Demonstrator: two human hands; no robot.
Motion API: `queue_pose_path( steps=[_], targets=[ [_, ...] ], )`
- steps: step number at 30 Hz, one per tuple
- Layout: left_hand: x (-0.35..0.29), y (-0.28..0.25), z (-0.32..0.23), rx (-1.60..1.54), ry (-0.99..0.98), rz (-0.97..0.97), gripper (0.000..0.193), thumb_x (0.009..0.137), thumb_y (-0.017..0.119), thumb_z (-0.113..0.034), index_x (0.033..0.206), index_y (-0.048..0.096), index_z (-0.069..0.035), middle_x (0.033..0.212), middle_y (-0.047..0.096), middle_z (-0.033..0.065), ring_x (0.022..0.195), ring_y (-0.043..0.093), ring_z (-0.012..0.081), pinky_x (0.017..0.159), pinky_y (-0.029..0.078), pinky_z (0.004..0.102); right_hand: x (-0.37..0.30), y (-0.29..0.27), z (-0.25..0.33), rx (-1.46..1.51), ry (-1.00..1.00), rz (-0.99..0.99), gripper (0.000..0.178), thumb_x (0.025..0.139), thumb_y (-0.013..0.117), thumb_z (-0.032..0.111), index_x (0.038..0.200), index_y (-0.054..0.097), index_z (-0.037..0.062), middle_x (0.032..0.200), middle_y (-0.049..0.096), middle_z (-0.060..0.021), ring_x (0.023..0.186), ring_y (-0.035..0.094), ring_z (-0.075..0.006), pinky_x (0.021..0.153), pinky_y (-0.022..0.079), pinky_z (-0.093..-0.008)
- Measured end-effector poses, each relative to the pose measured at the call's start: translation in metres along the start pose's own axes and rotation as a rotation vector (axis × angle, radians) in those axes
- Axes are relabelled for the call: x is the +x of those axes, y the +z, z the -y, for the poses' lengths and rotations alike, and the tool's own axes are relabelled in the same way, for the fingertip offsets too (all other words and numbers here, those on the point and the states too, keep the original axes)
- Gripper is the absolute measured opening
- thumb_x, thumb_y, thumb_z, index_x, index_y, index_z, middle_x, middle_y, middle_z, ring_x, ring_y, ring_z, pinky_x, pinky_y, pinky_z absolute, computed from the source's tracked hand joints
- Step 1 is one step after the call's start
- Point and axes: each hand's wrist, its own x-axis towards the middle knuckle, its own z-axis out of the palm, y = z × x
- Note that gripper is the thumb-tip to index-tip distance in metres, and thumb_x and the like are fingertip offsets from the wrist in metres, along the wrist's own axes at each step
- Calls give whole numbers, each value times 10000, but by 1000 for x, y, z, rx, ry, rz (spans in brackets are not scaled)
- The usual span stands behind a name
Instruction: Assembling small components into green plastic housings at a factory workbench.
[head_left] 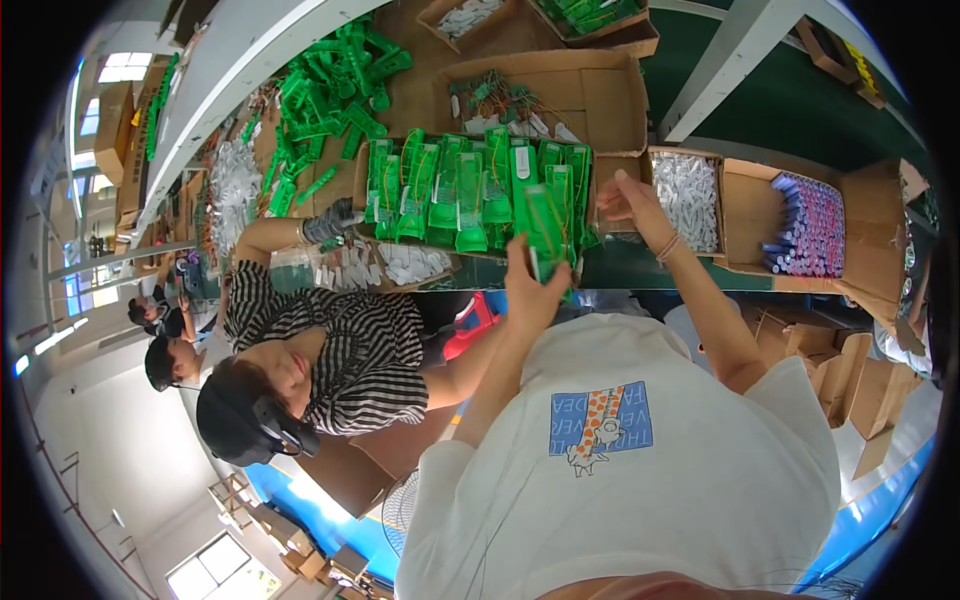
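My left hand (536,296) is closed around the lower end of a green plastic casing (546,222), which is tilted and a little blurred. The casing is in front of several similar green casings (442,190) standing in rows, some with thin orange wires on them. To the right of these rows my right hand (636,204) is raised with its fingers stretched out and nothing in it. It is closest to a cardboard box of small white parts (685,190).
A co-worker's gloved hand (333,222) touches the left end of the casings. Loose green parts (335,85) lie heaped behind. An open carton (600,95) holds wired pieces; another holds purple-pink cylinders (808,225). White parts (415,262) sit along the front edge.
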Motion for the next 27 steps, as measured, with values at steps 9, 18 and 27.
queue_pose_path(
  steps=[9,18,27],
  targets=[
    [96,-38,21,904,300,-201,463,819,647,-100,1243,500,13,1133,503,199,1052,458,364,910,374,455,53,30,-62,393,332,-71,650,906,528,570,1400,436,158,1369,475,-32,1180,492,-190,987,388,-390],
    [60,-128,150,-38,-340,-852,582,881,620,-260,1328,374,20,1304,412,209,1206,402,347,994,359,462,99,32,-82,622,204,0,454,963,488,455,1275,556,132,1088,651,-18,926,635,-138,800,541,-315],
    [57,-94,116,-1172,-621,-125,669,923,423,-558,1402,367,-94,1435,398,121,1348,348,331,1096,235,612,58,-71,-121,1173,-137,442,392,990,468,324,1300,523,89,1184,632,-85,1021,633,-222,889,530,-386]
  ],
)
